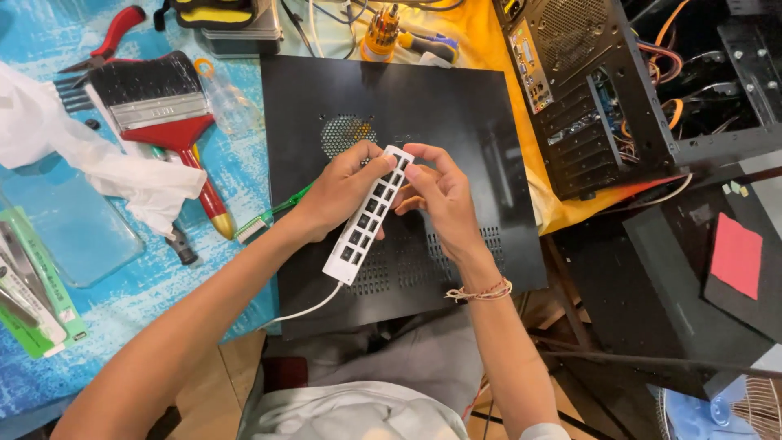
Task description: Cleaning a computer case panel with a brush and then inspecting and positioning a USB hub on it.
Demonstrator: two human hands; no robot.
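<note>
- Your left hand (338,194) grips the white multi-port hub (368,214) from its 9 o'clock side, fingers curled over its upper half and closed on it.
- Your right hand (440,200) holds the same hub from its 3 o'clock side, thumb and fingertips pinched near the top end.
- The hub is a long white bar with a row of dark square ports, tilted so its top points to 1 o'clock; a white cable (305,312) leaves its lower end toward 7 o'clock.
- You hold it just above the black metal side panel (456,114), which lies flat under both hands.
- At 10 o'clock from your hands lies a wide paintbrush (163,106) with a red handle, beside a crumpled white cloth (90,155).
- At 2 o'clock stands the open black computer case (603,90), wires showing inside.
- A braided string bracelet (481,292) circles your right wrist.
</note>
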